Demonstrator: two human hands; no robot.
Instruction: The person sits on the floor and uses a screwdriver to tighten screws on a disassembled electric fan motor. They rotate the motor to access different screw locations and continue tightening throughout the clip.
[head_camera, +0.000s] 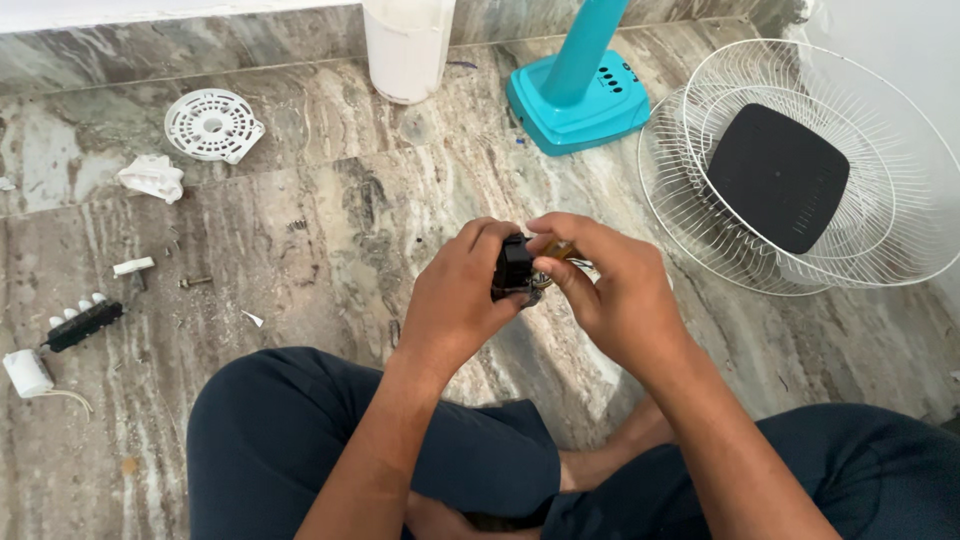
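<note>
Hands (540, 285) hold motor (514, 268), perhaps; open floor (330, 230).

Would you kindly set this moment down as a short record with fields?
Setting: person seated cross-legged on a marble floor
Left hand: grips a small black part
Right hand: pinches the same part's far side, at a brownish metal bit
Right of hands: white wire fan guards with a black pad inside
Ahead: teal fan base, white bucket
Left floor: round white grille, black switch block, screw
</note>
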